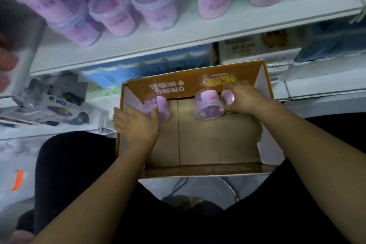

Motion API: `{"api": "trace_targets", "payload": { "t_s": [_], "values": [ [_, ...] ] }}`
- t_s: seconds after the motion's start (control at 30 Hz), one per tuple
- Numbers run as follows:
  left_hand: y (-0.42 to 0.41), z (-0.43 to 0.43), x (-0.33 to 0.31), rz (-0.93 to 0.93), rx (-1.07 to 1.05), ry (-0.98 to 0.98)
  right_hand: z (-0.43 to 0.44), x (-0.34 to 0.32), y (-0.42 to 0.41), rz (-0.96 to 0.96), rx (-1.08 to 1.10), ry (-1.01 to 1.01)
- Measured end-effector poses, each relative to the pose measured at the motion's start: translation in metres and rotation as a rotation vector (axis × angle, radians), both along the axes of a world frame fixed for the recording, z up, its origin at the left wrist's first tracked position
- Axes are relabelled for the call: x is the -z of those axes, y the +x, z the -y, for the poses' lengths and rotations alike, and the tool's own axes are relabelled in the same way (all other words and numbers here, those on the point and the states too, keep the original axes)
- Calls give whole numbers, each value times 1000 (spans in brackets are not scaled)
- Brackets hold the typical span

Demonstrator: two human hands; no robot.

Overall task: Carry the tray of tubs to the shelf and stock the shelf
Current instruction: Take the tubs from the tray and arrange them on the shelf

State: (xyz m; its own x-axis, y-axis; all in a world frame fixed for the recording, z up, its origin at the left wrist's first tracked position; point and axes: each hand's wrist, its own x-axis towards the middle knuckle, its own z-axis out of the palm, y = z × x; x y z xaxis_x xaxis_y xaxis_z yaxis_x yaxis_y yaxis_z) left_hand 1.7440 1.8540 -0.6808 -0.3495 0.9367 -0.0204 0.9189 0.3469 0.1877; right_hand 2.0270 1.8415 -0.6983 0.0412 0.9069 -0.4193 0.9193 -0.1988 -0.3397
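Open brown cardboard tray (208, 140) sits below the white shelf board (178, 31), its near edge between the person's dark-clad legs (79, 164). Three tubs show in the tray, all at its far end.

Left hand (138, 123) lies over a clear, pink-labelled plastic tub (161, 105) in the far-left corner, thumb against its side. Whether it actually grips cannot be told.

Right hand (245, 97) is at the far right, fingers and thumb curled round a small clear tub (227, 96). Its thumb tip touches the rim of a larger pink-labelled tub (208, 105) lying on its side just beside it.

On the shelf above stand crowded rows of stocked purple-pink tubs (154, 6), some stacked.
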Motion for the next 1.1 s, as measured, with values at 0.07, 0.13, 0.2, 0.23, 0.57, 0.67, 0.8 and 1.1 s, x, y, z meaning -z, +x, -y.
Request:
{"api": "trace_targets", "payload": {
  "t_s": [0.07, 0.13, 0.2, 0.23, 0.57, 0.67, 0.8, 1.1],
  "values": [
    [-25, 6, 13, -5, -87, -87, -1, 4, -7, -10, 4, 22],
    [-44, 11, 23, 18, -126, -149, -5, 8, -16, -32, -7, 53],
    [-54, 13, 30, 75, -131, -180, -10, 16, -29, -20, -25, 64],
    [-56, 14, 32, 90, -133, -194, -13, 21, -35, 0, -32, 58],
    [-60, 11, 30, 105, -125, -369, -23, 50, -64, 53, 31, 33],
    [-61, 11, 27, 121, -107, -404, -21, 49, -66, 65, 6, 51],
    [-63, 10, 24, 164, -101, -418, -11, 48, -66, 34, 18, 22],
    [-52, 15, -1, 476, -32, -45, 13, -15, -94, -361, 355, 171]
  ]
}}
